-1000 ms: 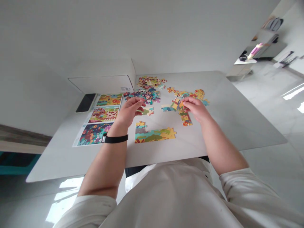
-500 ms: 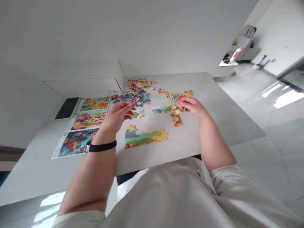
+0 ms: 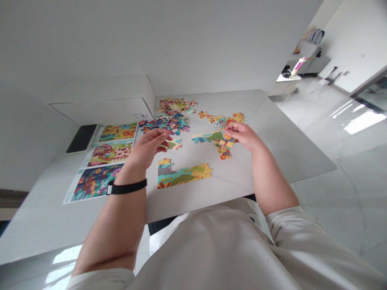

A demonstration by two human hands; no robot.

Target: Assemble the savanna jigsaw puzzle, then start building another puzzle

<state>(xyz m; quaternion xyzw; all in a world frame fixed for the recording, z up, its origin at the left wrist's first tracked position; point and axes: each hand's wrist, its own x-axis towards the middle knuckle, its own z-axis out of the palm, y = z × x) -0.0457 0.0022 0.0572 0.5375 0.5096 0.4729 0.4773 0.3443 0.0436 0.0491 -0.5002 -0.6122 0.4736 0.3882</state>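
Head view: your right hand has thumb and forefinger pinched on a small cluster of puzzle pieces, just left of its palm. The cluster sits askew, one edge slanting toward you; your fingers cover part of it, so you cannot tell its long axis. Left of those fingertips lies a long strip, running side to side, its right end near the cluster. Your left hand is curled; whether it grips anything you cannot tell. A short strip shows right of its fingertips, a pile beyond them. Nearer you than both hands, the block runs lengthwise left to right, a stub at its left end pointing away. The counter's near edge is this side of the block; room opens right of your right hand, out to the side edge.
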